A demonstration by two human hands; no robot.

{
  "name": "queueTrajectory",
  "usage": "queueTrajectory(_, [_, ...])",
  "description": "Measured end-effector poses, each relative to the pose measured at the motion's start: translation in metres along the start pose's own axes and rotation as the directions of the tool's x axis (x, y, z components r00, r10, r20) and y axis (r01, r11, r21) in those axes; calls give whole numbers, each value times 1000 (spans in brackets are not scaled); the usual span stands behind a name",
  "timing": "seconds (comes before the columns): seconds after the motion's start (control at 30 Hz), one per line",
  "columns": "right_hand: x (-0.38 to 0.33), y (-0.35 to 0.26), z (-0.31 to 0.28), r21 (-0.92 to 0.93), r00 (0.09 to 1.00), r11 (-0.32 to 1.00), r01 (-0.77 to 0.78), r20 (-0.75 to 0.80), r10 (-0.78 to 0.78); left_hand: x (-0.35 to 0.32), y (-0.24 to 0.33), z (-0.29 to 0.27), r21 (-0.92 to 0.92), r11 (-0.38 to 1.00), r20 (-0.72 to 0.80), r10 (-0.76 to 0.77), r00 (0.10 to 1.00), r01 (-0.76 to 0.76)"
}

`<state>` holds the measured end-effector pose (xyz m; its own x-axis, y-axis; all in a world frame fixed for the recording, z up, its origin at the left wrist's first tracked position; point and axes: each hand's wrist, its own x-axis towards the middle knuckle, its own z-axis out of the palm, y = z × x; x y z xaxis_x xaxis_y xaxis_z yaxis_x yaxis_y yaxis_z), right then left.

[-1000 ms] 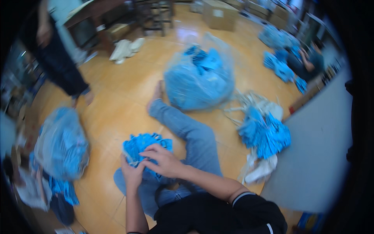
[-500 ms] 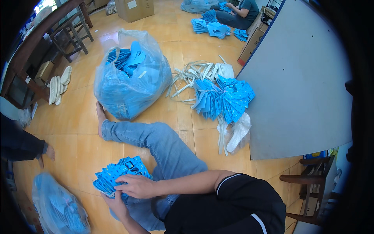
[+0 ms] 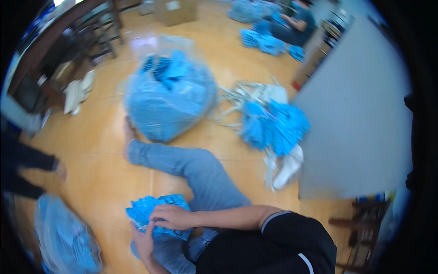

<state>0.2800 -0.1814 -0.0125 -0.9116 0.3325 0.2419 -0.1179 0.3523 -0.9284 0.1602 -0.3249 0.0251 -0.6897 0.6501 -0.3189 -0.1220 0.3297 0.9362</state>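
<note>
On my lap lies a bundle of blue patterned flat pieces [image 3: 155,204], fanned out, its details blurred by motion. My left hand [image 3: 143,239] grips its near edge from below, thumb up. My right hand [image 3: 174,216] lies over the top, fingers bent and pressed together against the pieces close to the left thumb. Whether the right fingers pinch a single piece is hidden. Both hands meet at the bundle's near side, above my jeans-clad leg [image 3: 205,173].
Ahead stands a big clear bag of blue pieces [image 3: 182,109]; another bag [image 3: 68,237] is at lower left. To the right lie fanned blue bundles [image 3: 285,125], white straps [image 3: 248,93] and a grey panel [image 3: 356,118]. A person [image 3: 299,25] sits far off; another person's legs [image 3: 27,160] show left.
The whole view has shifted and blurred, with most things now farther right. My right fingers have drawn in closer to my left thumb; the bundle stays in my hands.
</note>
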Motion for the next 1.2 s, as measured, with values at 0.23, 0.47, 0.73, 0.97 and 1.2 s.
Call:
queueTrajectory(0.23, [0,-8,-10,-38,997,997,-71,2,71,-4,-27,8,-97,995,-7,26,1000,-27])
queueTrajectory(0.47, [5,-10,-11,-108,999,994,0,49,5,-9,-25,14,-5,998,-65,57,996,-57])
queueTrajectory(0.73, [12,-21,-16,-185,989,976,113,111,-93,-11,-27,14,132,989,-56,69,996,-61])
queueTrajectory(0.97, [9,-27,-20,-173,988,983,62,147,-37,-18,-24,12,228,953,0,204,979,-198])
queueTrajectory(1.2, [15,-21,-25,-135,988,990,46,153,-25,-20,-15,25,281,954,-117,144,983,-107])
